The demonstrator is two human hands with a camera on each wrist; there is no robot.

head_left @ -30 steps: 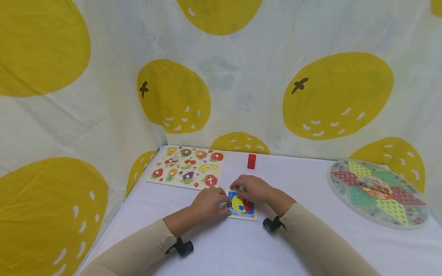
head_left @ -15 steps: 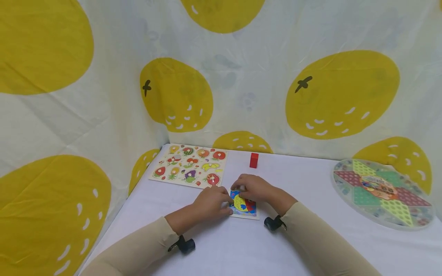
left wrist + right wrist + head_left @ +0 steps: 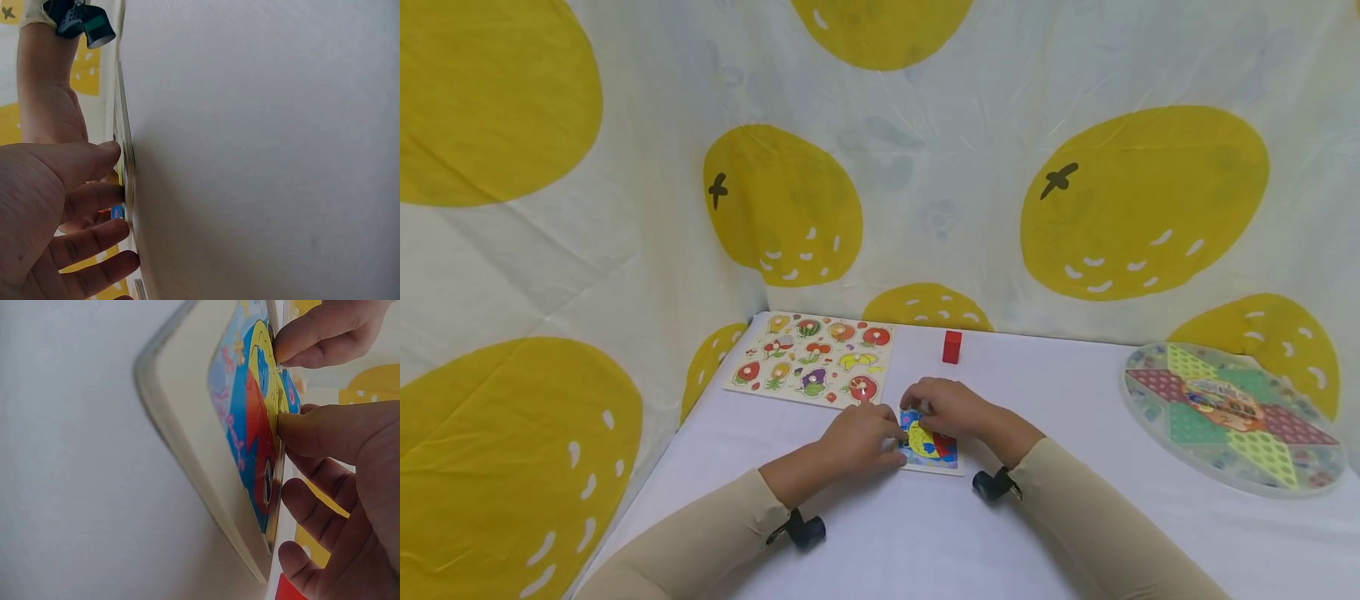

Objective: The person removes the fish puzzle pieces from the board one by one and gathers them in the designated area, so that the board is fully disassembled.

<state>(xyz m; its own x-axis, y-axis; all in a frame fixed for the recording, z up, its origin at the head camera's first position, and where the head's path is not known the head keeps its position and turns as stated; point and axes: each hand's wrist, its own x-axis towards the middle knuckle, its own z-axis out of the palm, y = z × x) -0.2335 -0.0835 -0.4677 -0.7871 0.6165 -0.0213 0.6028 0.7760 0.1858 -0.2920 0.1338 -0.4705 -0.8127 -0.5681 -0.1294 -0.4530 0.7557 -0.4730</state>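
A small square puzzle board (image 3: 936, 462) lies on the white table between the hands, its picture a yellow and red fish on blue. In the right wrist view, the right hand (image 3: 356, 469) rests its thumb tip on the yellow fish piece (image 3: 273, 387); its other fingers spread loosely behind, the index fingertip mostly hidden. From the left, the left hand (image 3: 857, 442) touches the board, thumb at the near left edge and index finger on the picture. Seen by the left wrist camera, the left hand's fingers (image 3: 90, 247) are extended and apart along the board's edge.
A fruit peg puzzle (image 3: 808, 362) lies behind the left hand. Beyond the right hand stands a red block (image 3: 951, 347). A round star-patterned game board (image 3: 1232, 417) lies at the right. Fruit-print curtains (image 3: 940, 167) close off the back and left sides.
The yellow fish piece under the fingers looks slightly shifted or tilted compared with half a second ago. Both hands keep nearly the same place on the board. The head view has shifted slightly.
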